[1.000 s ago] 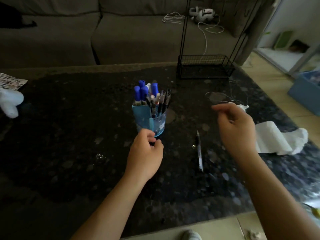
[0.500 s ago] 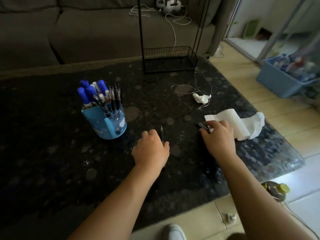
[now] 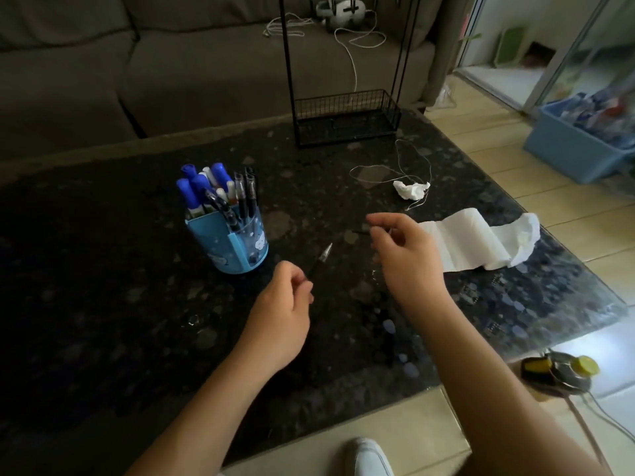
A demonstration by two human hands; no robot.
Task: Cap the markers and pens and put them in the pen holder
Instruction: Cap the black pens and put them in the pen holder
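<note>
Holding the last loose pen (image 3: 320, 262) in my left hand (image 3: 287, 305), I have its bare tip pointing up and away, toward my right hand (image 3: 405, 259). My left fingers are curled shut around the barrel. My right thumb and forefinger pinch a small dark piece, most likely its cap (image 3: 361, 232), though it is too small to be sure. The blue pen holder (image 3: 233, 243) stands on the dark desk (image 3: 103, 269) just left of my hands, already crowded with capped blue markers (image 3: 201, 187) and black pens (image 3: 245, 190). I see no other pens lying on the desk, so the task looks almost done: what is left is to cap this one and drop it in the holder.
</note>
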